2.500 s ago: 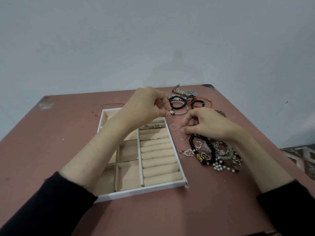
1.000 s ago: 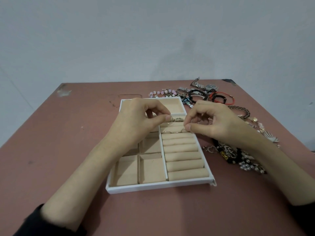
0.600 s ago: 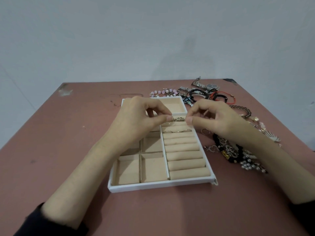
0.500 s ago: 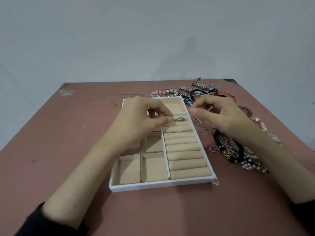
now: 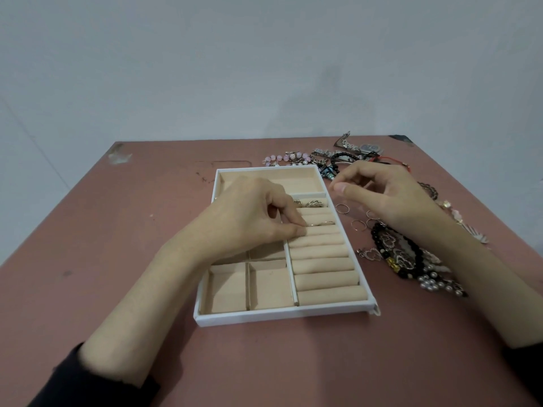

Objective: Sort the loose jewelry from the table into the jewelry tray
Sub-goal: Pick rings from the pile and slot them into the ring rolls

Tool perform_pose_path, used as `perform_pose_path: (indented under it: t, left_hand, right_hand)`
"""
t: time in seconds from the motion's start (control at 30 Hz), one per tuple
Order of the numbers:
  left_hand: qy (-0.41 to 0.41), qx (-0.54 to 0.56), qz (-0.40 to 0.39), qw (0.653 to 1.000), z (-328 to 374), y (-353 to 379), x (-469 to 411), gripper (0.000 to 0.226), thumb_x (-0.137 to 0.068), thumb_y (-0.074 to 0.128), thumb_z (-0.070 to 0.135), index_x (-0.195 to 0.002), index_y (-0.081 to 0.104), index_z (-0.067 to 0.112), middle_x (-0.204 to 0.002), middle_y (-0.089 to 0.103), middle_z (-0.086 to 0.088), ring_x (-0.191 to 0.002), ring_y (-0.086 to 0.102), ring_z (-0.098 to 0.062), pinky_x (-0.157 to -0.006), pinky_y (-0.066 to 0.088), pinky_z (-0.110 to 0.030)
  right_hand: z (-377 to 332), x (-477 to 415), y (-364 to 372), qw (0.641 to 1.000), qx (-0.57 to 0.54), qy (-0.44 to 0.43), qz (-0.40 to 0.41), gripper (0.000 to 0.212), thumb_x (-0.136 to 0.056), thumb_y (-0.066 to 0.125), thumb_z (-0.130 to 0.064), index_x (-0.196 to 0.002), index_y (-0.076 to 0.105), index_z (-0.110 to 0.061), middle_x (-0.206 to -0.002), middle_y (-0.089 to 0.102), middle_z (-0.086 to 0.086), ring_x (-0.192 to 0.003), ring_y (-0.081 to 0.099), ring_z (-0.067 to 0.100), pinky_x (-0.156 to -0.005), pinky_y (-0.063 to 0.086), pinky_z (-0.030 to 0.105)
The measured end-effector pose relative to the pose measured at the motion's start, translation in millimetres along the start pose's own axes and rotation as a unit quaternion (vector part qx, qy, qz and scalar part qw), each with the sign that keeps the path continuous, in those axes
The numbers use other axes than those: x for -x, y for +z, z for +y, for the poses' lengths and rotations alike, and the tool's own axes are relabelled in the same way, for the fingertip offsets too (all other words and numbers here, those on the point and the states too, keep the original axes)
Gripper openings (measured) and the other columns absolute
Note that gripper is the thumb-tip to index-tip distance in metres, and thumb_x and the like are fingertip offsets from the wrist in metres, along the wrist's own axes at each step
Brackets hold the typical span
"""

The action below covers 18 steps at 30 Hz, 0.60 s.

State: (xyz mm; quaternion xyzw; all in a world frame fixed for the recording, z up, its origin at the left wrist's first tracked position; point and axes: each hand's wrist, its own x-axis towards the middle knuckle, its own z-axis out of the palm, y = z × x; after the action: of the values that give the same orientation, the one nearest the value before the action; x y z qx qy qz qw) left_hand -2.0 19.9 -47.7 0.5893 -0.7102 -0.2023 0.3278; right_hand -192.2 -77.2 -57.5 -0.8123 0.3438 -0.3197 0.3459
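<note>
The white jewelry tray [image 5: 282, 316] with beige lining sits mid-table. Silver rings [image 5: 313, 203] stand in its top roll slot, and a thin ring [image 5: 322, 223] lies two slots lower. My left hand [image 5: 252, 221] rests over the tray, with thumb and forefinger pinched at the thin ring's left end. Right of the tray, my right hand [image 5: 382, 195] hovers with its fingers loosely curled and apart, nothing visible in them. It hangs above several loose thin rings [image 5: 358, 225] on the table.
Loose jewelry lies right of the tray: a black bead bracelet [image 5: 411, 261], pearl beads [image 5: 435, 284] and heart charms [image 5: 369, 254]. Behind the tray are a pink bead bracelet [image 5: 282, 158], a watch [image 5: 370, 148] and a red cord bracelet [image 5: 395, 161]. A wall stands behind the table.
My right hand has lifted off the tray's ring rolls and drawn back to the right. My left fingertips have slid from the top ring slot down to the thin ring.
</note>
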Motion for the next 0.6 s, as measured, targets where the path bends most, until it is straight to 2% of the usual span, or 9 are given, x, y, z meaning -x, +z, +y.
perform_pose_path:
  t: [0.1,0.23,0.37,0.43,0.6]
  left_hand:
    - [0.005,-0.001,-0.017,1.0,-1.0,-1.3,0.8,0.007,-0.072,0.078,0.023,-0.075,0.076,0.029,-0.075,0.07,0.009,-0.077,0.06,-0.009,-0.067,0.047,-0.024]
    - [0.0,0.006,-0.028,1.0,0.5,-3.5,1.6,0.01,-0.074,0.076,0.021,-0.082,0.077,0.028,-0.068,0.068,0.013,-0.065,0.054,-0.003,-0.058,0.037,-0.01]
    - [-0.009,-0.004,-0.024,1.0,0.2,-4.1,2.6,0.009,-0.072,0.077,0.019,-0.074,0.076,0.028,-0.062,0.064,0.018,-0.062,0.05,0.001,-0.055,0.033,-0.006]
    - [-0.006,-0.012,-0.022,1.0,0.3,-3.9,2.9,0.011,-0.071,0.076,0.018,-0.072,0.075,0.03,-0.064,0.063,0.02,-0.066,0.05,0.0,-0.057,0.032,-0.008]
    - [0.001,-0.04,-0.025,0.999,1.2,-1.8,1.9,0.015,-0.071,0.074,0.014,-0.072,0.075,0.029,-0.068,0.058,0.01,-0.073,0.046,-0.004,-0.062,0.032,-0.01]
  right_hand:
    - [-0.6,0.5,-0.5,1.0,0.004,-0.002,-0.002,0.006,-0.086,0.064,-0.025,-0.084,0.069,-0.022,-0.079,0.062,0.015,-0.058,0.043,0.008,-0.056,0.036,0.016]
    - [-1.1,0.9,-0.9,1.0,0.003,-0.004,-0.002,0.007,-0.087,0.063,-0.025,-0.085,0.068,-0.021,-0.084,0.064,0.016,-0.061,0.045,0.01,-0.059,0.04,0.022]
    - [-1.4,1.4,-1.4,1.0,0.004,-0.004,0.0,0.008,-0.087,0.062,-0.027,-0.087,0.068,-0.021,-0.085,0.064,0.014,-0.065,0.048,0.013,-0.066,0.044,0.03]
    - [-1.3,1.5,-1.5,1.0,0.005,-0.004,0.001,0.008,-0.087,0.062,-0.027,-0.086,0.068,-0.022,-0.084,0.065,0.012,-0.064,0.048,0.01,-0.065,0.043,0.028]
    - [-1.8,1.2,-1.3,1.0,0.002,-0.004,0.008,0.007,-0.087,0.062,-0.025,-0.086,0.068,-0.022,-0.081,0.065,0.009,-0.059,0.047,0.004,-0.059,0.041,0.016]
